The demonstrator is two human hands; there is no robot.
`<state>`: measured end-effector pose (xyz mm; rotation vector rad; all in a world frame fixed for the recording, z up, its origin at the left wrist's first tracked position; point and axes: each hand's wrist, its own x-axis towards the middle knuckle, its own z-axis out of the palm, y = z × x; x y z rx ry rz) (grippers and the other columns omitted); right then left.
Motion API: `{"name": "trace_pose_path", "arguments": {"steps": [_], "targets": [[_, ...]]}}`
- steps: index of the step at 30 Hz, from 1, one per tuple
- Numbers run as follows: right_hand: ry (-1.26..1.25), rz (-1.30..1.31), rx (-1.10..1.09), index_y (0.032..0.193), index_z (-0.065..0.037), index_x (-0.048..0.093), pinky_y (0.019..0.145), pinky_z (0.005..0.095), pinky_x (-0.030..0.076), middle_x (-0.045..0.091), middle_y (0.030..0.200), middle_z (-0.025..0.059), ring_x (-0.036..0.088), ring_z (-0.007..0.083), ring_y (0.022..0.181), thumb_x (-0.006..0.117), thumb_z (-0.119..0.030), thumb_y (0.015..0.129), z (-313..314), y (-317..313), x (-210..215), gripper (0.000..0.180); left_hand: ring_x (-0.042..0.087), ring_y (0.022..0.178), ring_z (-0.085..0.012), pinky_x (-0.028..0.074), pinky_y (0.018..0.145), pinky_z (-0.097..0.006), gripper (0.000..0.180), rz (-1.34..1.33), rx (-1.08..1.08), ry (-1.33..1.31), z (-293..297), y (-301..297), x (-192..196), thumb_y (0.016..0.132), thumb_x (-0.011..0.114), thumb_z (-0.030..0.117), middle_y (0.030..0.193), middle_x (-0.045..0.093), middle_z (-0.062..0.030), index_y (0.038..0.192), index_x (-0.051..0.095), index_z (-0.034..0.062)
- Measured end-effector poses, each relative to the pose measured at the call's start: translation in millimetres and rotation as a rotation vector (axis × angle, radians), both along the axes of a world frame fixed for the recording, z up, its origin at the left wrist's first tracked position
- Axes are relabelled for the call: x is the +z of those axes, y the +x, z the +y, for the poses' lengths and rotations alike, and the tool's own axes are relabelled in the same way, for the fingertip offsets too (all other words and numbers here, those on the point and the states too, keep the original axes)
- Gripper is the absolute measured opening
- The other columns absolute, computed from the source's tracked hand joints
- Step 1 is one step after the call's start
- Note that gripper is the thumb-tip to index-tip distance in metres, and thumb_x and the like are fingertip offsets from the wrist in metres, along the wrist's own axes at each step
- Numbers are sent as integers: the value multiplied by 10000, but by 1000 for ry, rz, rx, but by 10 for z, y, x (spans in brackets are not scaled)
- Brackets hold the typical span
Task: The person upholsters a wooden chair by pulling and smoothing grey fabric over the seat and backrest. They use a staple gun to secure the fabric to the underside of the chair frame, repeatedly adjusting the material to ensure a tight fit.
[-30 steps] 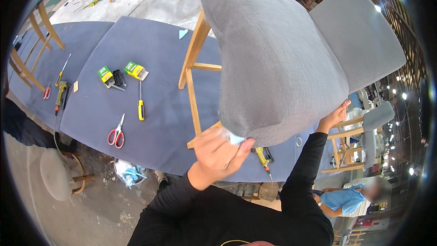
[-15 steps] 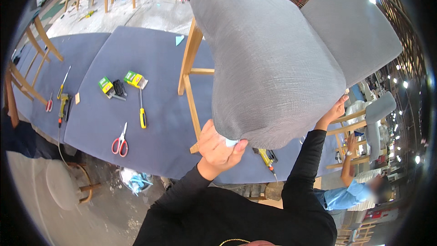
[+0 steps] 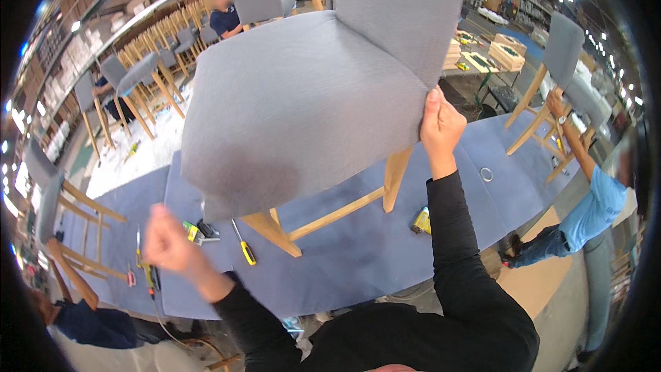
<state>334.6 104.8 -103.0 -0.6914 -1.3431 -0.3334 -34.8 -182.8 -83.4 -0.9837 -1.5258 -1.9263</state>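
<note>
A grey upholstered chair (image 3: 310, 89) with wooden legs stands tilted on the blue-grey covered table (image 3: 330, 272) before me. My right hand (image 3: 443, 127) is closed on the chair's right rear corner, where seat and backrest meet, thumb uppermost. My left hand (image 3: 172, 244) is lifted just off the front left corner of the seat; its fingers look curled but are smeared by motion. A darker patch marks the seat cover near that corner. Below it lie a yellow-handled screwdriver (image 3: 245, 248) and a green and yellow box (image 3: 194, 232). A yellow tool (image 3: 421, 221) lies by my right forearm.
A co-worker in a light blue shirt (image 3: 597, 196) handles another grey chair (image 3: 564, 48) at the right. At the lower left a person in dark clothes (image 3: 93, 324) holds a chair (image 3: 45, 193). Another yellow tool (image 3: 153, 279) lies on the table's left; more chairs stand behind.
The chair has tipped back down, its legs now showing beneath the seat. My left hand has let go of the seat's front edge and moved left; my right hand stays on the chair.
</note>
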Motion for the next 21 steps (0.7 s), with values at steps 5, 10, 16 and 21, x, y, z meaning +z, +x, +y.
{"name": "trace_pose_path", "arguments": {"steps": [5, 10, 16, 21], "targets": [[-204, -116, -96, 890, 45, 741, 533, 379, 506, 718, 810, 219, 658, 305, 577, 658, -215, 979, -105, 153, 34, 287, 599, 1187, -224, 426, 1061, -371, 444, 443, 224, 31, -37, 1010, 1710, 1064, 463, 275, 1231, 701, -157, 1293, 665, -47], [-22, -115, 117, 825, 40, 734, 519, 353, 498, 747, 881, 211, 651, 274, 545, 679, -148, 946, -63, 113, 99, 230, 653, 947, -398, 474, 863, -559, 437, 942, 312, -236, 1856, 2205, 994, 997, 510, 468, 988, 713, -204, 1027, 698, 75], [-45, 19, 179, 698, 19, 686, 520, 348, 500, 744, 948, 228, 647, 282, 538, 674, -140, 946, 144, 420, -19, 295, 521, 1363, -367, 317, 1176, -515, 706, 988, -56, -760, 1816, 2477, 1254, 899, 659, 522, 1400, 616, -189, 1407, 584, 37], [-146, 4, 185, 713, -6, 687, 561, 376, 512, 732, 882, 193, 668, 298, 597, 677, -222, 957, 6, 236, 15, 327, 554, 1329, -322, 415, 1086, -539, 894, 1041, -67, -768, 1908, 2308, 1027, 752, 786, 580, 1427, 594, -120, 1438, 522, 70]]}}
